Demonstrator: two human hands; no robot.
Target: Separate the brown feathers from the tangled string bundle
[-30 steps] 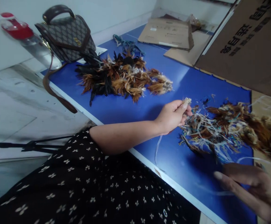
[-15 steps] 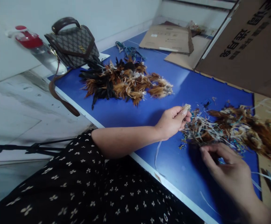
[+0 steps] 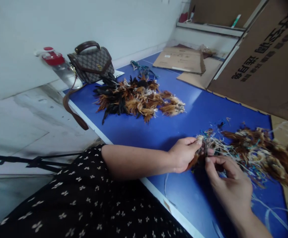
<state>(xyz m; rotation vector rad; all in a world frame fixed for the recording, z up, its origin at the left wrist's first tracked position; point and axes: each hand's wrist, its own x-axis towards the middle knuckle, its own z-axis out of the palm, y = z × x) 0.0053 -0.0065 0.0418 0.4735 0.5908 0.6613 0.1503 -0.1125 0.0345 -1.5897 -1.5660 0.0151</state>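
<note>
Blue table (image 3: 134, 132): feather piles (image 3: 139, 102), teal strands (image 3: 145, 71), flat cardboard (image 3: 178, 59).

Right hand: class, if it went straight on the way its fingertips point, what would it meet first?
The right hand would probably meet the brown feathers at the left hand, though depth is unclear here.

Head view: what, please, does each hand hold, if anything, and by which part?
The left hand holds a feather bunch near its pale end. Right hand: cannot tell.

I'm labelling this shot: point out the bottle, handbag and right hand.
Bottle (image 3: 65, 72): head view, clear body.
Handbag (image 3: 91, 64): head view, front flap.
Right hand (image 3: 232, 185): head view, its middle.
</note>
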